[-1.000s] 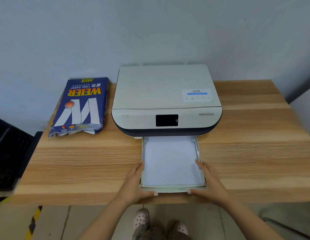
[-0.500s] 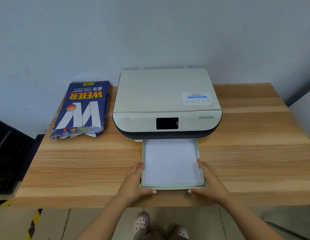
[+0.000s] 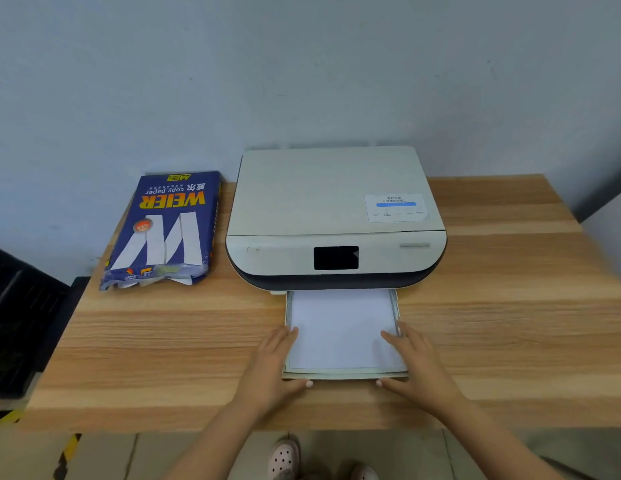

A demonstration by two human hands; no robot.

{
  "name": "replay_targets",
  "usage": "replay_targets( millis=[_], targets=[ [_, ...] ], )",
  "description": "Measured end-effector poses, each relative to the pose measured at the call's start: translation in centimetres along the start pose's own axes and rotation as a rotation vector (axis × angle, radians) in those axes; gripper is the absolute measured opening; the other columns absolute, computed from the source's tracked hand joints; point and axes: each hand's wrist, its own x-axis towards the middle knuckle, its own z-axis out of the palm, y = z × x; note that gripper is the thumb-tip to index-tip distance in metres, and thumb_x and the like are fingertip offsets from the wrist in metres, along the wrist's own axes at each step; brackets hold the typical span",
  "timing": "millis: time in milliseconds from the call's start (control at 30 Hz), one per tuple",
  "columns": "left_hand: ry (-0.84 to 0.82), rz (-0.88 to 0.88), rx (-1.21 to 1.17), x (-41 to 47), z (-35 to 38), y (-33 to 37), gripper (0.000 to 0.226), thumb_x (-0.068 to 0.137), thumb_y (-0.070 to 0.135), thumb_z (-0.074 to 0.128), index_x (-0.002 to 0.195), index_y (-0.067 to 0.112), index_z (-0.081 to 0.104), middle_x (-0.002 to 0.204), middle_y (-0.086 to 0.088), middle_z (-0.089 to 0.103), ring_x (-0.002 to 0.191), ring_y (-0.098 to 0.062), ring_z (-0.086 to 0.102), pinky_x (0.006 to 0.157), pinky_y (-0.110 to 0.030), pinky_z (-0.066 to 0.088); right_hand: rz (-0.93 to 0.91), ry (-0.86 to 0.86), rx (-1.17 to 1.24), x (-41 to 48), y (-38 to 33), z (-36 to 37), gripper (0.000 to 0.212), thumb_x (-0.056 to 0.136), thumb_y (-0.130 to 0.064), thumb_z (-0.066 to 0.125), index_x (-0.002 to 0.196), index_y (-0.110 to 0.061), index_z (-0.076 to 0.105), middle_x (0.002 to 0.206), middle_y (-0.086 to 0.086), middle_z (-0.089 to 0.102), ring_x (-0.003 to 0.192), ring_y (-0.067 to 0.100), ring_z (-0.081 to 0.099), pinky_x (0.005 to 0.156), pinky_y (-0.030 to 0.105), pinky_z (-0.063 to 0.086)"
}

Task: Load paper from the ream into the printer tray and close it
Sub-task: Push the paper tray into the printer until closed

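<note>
While both hands (image 3: 272, 370) (image 3: 418, 370) clasp the tray's (image 3: 343, 374) front corners, paper (image 3: 340, 330) fills the half-open tray under the printer (image 3: 337, 216); the ream (image 3: 167, 230) at left reads "WEIER copy paper".

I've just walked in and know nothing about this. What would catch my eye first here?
Probably the pale printer in the middle of the wooden table, with its tray pulled out toward the person and filled with white paper. The left hand and right hand grip the tray's two near corners. Next, the bright blue ream lying to the printer's left, its near end torn open.
</note>
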Motion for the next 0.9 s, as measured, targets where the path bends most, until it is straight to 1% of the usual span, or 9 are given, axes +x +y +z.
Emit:
replay_targets(
  millis=[67, 133, 233, 300, 367, 433, 500, 767, 900],
  targets=[
    [0.003, 0.061, -0.003, -0.7, 0.6, -0.1, 0.079, 0.079, 0.053, 0.062, 0.145, 0.032, 0.023, 0.154, 0.011, 0.019, 0.143, -0.011, 0.013, 0.116, -0.029, 0.012, -0.085, 0.036, -0.054, -0.5, 0.1, 0.7, 0.065, 0.077, -0.043, 0.069, 0.136, -0.036, 0.042, 0.153, -0.002, 0.026, 0.138, 0.021, 0.026, 0.111, 0.035, 0.028],
    [-0.018, 0.127, 0.008, -1.2, 1.3, -0.2, 0.063, 0.084, 0.053, 0.045, 0.142, 0.032, 0.031, 0.151, 0.013, 0.023, 0.141, -0.006, 0.016, 0.118, -0.034, 0.019, -0.149, 0.045, -0.107, -0.7, 0.3, 1.7, 0.055, 0.076, -0.032, 0.073, 0.128, -0.033, 0.053, 0.144, 0.002, 0.043, 0.129, 0.025, 0.043, 0.104, 0.037, 0.037],
    [-0.030, 0.155, 0.039, -1.4, 2.0, -0.4, 0.062, 0.083, 0.053, 0.026, 0.138, 0.029, 0.040, 0.149, 0.008, 0.035, 0.135, 0.001, 0.013, 0.119, -0.036, 0.017, -0.175, 0.029, -0.147, -0.6, 0.5, 2.4, 0.055, 0.069, -0.023, 0.080, 0.119, -0.030, 0.060, 0.130, 0.003, 0.059, 0.113, 0.024, 0.060, 0.094, 0.038, 0.046],
    [-0.023, 0.156, 0.063, -1.1, 1.8, -0.4, 0.065, 0.081, 0.054, 0.021, 0.138, 0.029, 0.040, 0.149, 0.008, 0.034, 0.135, 0.002, 0.012, 0.117, -0.028, 0.006, -0.177, 0.030, -0.158, -0.4, 0.4, 2.4, 0.054, 0.070, -0.023, 0.079, 0.120, -0.030, 0.060, 0.130, 0.003, 0.059, 0.114, 0.023, 0.060, 0.095, 0.037, 0.045],
    [-0.032, 0.160, 0.089, -0.5, 1.6, -0.4, 0.058, 0.087, 0.053, 0.027, 0.139, 0.030, 0.038, 0.150, 0.010, 0.031, 0.137, 0.002, 0.012, 0.113, -0.022, 0.001, -0.169, 0.041, -0.158, 0.0, 0.4, 2.1, 0.050, 0.079, -0.024, 0.071, 0.126, -0.029, 0.056, 0.138, 0.002, 0.052, 0.124, 0.023, 0.052, 0.102, 0.037, 0.040],
    [-0.043, 0.159, 0.101, 0.1, 1.3, -0.2, 0.046, 0.095, 0.041, 0.040, 0.140, 0.030, 0.037, 0.151, 0.010, 0.029, 0.140, -0.002, 0.014, 0.112, -0.020, 0.000, -0.164, 0.027, -0.134, 0.5, 0.2, 1.8, 0.048, 0.087, -0.024, 0.061, 0.133, -0.029, 0.050, 0.146, 0.000, 0.043, 0.133, 0.021, 0.040, 0.109, 0.035, 0.031],
    [-0.041, 0.164, 0.106, 0.7, 1.1, -0.1, 0.045, 0.096, 0.034, 0.045, 0.140, 0.030, 0.036, 0.152, 0.009, 0.029, 0.142, -0.005, 0.015, 0.113, -0.020, -0.001, -0.170, 0.018, -0.133, 1.1, 0.1, 1.5, 0.047, 0.090, -0.024, 0.058, 0.136, -0.029, 0.047, 0.148, 0.000, 0.039, 0.136, 0.020, 0.035, 0.112, 0.032, 0.025],
    [0.003, 0.202, 0.112, 2.5, 0.5, -0.2, 0.044, 0.095, 0.033, 0.048, 0.138, 0.028, 0.040, 0.150, 0.006, 0.033, 0.142, -0.009, 0.020, 0.113, -0.023, -0.001, -0.160, 0.022, -0.119, 2.9, -0.4, 0.5, 0.048, 0.092, -0.023, 0.054, 0.138, -0.028, 0.043, 0.150, -0.003, 0.035, 0.138, 0.018, 0.029, 0.114, 0.029, 0.017],
    [0.026, 0.238, 0.142, 3.7, -0.2, -0.4, 0.043, 0.091, 0.030, 0.055, 0.133, 0.025, 0.049, 0.145, 0.003, 0.043, 0.138, -0.015, 0.033, 0.114, -0.029, 0.009, -0.160, 0.055, -0.100, 3.8, -0.7, 0.1, 0.048, 0.085, -0.015, 0.063, 0.131, -0.024, 0.053, 0.142, 0.001, 0.047, 0.131, 0.024, 0.040, 0.109, 0.034, 0.027]
  ],
)
